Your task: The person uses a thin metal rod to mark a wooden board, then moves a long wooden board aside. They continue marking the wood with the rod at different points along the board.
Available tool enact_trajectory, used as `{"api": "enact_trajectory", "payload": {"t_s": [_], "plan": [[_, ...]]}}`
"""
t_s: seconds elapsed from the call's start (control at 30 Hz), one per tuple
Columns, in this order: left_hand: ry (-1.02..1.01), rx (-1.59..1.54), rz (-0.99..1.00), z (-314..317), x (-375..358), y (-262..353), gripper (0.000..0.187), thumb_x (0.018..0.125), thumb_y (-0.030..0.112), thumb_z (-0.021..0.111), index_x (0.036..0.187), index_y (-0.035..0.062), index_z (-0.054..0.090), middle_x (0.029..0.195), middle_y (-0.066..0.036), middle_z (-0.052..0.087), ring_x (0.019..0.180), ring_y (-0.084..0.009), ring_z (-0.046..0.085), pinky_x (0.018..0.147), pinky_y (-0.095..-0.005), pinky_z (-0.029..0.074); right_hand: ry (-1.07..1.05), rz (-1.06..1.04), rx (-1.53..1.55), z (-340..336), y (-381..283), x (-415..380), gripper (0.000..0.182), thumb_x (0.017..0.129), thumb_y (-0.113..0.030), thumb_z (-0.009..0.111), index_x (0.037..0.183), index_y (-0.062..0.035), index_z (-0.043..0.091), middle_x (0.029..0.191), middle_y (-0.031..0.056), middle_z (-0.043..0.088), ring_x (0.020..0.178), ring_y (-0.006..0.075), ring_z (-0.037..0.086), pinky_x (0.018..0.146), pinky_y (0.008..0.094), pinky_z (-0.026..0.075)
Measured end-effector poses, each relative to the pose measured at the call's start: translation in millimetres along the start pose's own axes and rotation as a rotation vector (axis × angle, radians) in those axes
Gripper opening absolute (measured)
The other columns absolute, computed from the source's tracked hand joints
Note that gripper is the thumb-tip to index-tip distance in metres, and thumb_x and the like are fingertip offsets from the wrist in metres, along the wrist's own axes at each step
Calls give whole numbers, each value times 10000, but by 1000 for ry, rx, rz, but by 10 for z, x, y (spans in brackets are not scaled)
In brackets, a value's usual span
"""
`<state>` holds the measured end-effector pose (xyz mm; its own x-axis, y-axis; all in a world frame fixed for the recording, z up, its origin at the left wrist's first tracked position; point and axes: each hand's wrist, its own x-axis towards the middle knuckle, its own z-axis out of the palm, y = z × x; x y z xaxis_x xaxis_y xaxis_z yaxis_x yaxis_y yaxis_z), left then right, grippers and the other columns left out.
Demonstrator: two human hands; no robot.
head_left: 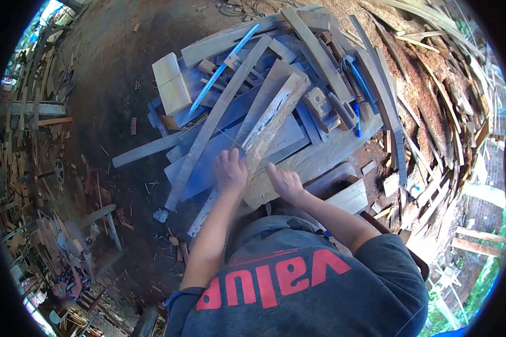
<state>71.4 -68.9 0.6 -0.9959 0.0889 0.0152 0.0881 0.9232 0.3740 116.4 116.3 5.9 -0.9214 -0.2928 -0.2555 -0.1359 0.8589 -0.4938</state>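
Note:
A worn wooden board (276, 109) with patches of white runs diagonally toward my body and passes under my left forearm. My left hand (231, 170) is closed at the left side of this board, fingers curled. A thin pale line (228, 138) shows just beyond its fingertips; what it is I cannot make out. On the board's other side is my right hand (287, 183), its thumb raised toward the board and its other fingers curled. Anything within either hand is hidden. Left of the board, a long narrow wooden strip (213, 119) lies across the pile.
Around the hands are a blue marked ruler (215, 81), a pale wood block (172, 85), a wooden hand plane (319, 106) and a blue-handled tool (361, 84). Wood shavings (427, 84) and long offcuts cover the ground at right. A person (73, 283) appears at lower left.

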Motion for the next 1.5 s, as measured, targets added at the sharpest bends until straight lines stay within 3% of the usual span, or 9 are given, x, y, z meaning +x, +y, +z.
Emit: {"api": "enact_trajectory", "payload": {"t_s": [0.1,0.4,0.6,0.73,0.83,1.1,1.23,1.3,1.5], "plan": [[-19,18,-10,-10,15,47,299,870,262,575,1118,104,518,966,-118,479,934,-323,480,818,-453,384,9,-12,-6,-48,-219,490,193,856,-66,476,1036,-72,408,721,156,648,694,328,669,593,452,517],[31,14,-2,14,3,19,283,877,261,573,1103,100,520,964,-119,478,926,-325,479,814,-453,387,-42,30,-79,-65,59,-149,170,863,-102,496,1004,-70,409,679,141,640,689,316,672,580,452,516],[4,31,-11,7,-6,43,288,878,261,572,1110,100,516,962,-122,472,916,-326,478,808,-454,388,23,-12,-31,16,-268,606,184,883,-119,484,1046,-69,415,671,146,639,668,319,668,570,443,512],[37,-1,20,12,-4,15,294,874,252,573,1117,95,517,962,-124,468,914,-327,477,806,-455,386,81,-50,11,-43,-29,70,178,890,-113,473,1051,-71,411,661,154,634,662,329,665,581,443,512],[29,2,11,-5,-4,23,302,868,252,580,1119,95,520,958,-126,467,909,-328,477,800,-456,387,-163,69,-85,-105,26,-146,213,892,-104,463,1096,-77,411,704,153,643,667,335,663,591,449,511],[8,30,4,-8,-22,33,312,862,265,588,1118,100,523,966,-127,470,918,-329,480,795,-461,393,74,-25,29,-161,-276,404,124,874,-87,476,981,-78,415,695,172,633,660,343,661,581,453,513],[11,34,3,-8,4,44,303,865,262,583,1114,100,523,969,-127,469,919,-328,481,794,-462,394,-58,65,-52,-28,52,-86,141,864,-82,490,986,-76,418,702,162,635,664,327,666,580,449,514],[9,31,-1,-7,-7,30,298,867,261,580,1112,101,522,969,-127,469,919,-329,481,795,-462,393,-9,31,-5,88,102,-138,173,944,-207,472,1068,-92,439,691,169,641,646,359,650,571,489,497],[-11,44,-7,-9,-14,53,288,876,260,568,1111,100,521,974,-129,469,920,-332,481,797,-465,390,53,-13,41,63,-230,588,166,948,-210,467,1048,-82,434,701,183,638,643,366,644,587,493,497]]}}
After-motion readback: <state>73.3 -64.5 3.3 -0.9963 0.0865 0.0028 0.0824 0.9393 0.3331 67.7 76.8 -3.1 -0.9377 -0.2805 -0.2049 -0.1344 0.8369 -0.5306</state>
